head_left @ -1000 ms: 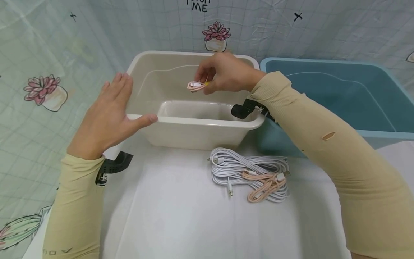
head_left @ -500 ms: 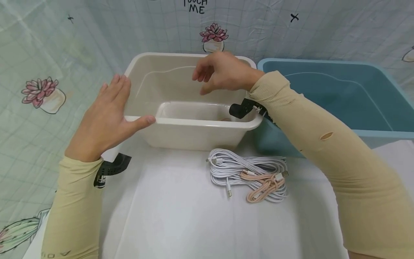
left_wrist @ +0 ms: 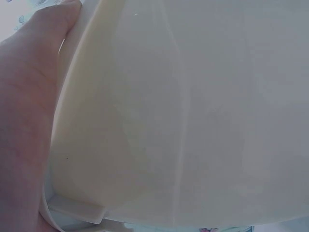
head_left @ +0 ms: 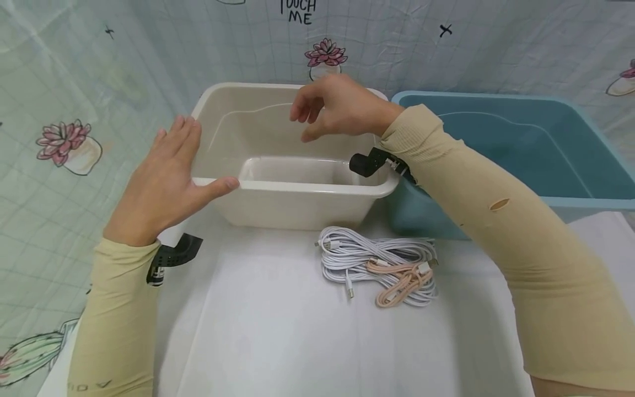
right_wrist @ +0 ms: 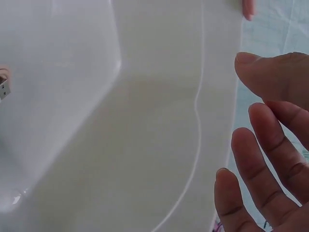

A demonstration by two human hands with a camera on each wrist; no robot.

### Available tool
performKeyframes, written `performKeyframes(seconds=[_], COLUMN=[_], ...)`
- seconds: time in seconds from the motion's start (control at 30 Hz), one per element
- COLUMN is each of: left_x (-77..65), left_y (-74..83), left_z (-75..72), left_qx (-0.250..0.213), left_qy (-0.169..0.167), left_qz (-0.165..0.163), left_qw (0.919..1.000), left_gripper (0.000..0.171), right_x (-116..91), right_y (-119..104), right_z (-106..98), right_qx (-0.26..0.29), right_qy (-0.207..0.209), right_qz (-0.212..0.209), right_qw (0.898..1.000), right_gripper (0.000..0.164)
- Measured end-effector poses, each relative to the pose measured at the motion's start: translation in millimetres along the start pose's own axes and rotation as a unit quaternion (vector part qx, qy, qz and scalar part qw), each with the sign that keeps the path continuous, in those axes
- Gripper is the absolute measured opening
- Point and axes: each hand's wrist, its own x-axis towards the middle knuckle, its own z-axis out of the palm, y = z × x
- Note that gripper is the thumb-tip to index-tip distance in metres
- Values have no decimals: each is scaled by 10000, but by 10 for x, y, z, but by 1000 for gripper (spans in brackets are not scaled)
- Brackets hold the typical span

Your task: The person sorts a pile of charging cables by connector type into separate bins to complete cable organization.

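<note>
My left hand (head_left: 161,182) lies with straight fingers against the left rim of the cream plastic tub (head_left: 297,207), its thumb along the front rim. Over that tub hovers my right hand (head_left: 342,107), fingers loosely bent and nothing between them. In the right wrist view, a small pink cable with a USB plug (right_wrist: 4,88) shows at the left edge, down on the tub floor. The tub's front wall hides it in the head view. On the white table in front of the tub lie bundled white cables (head_left: 342,270), with a pink cable (head_left: 404,284) coiled on top.
A blue tub (head_left: 496,149) stands to the right of the cream one, partly behind my right sleeve (head_left: 476,215). A patterned sheet (head_left: 238,44) hangs at the back and left. The white table (head_left: 278,325) spreads out in front.
My right hand let go of the small pink cable, which dropped into the cream tub. The right fingers are now apart over it. My left hand stays at the rim.
</note>
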Motion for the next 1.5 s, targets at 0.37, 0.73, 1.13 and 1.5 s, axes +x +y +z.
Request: performKeyframes(seconds=[0.37,0.73,1.13,1.5], left_x=[65,68,66,68], left_y=[-60,-102,-89,-107], left_z=[46,72,58,58], left_qx=[10,11,33,44], left_qy=[24,8,-76,-31], left_qz=[116,109,52,76], left_qw=[9999,9999,10000,10000], left_gripper=[112,112,113,113], right_x=[-81,-260,-607,-918], right_y=[-111,-310,-386,-390], right_z=[-102,-99,-10,109], right_qx=[-185,54,749,1507], right_qy=[267,334,502,405], right_qz=[-252,-709,-1290,-1987], right_qw=[9992,9969,9875,9676], right_gripper=[23,22,22,21])
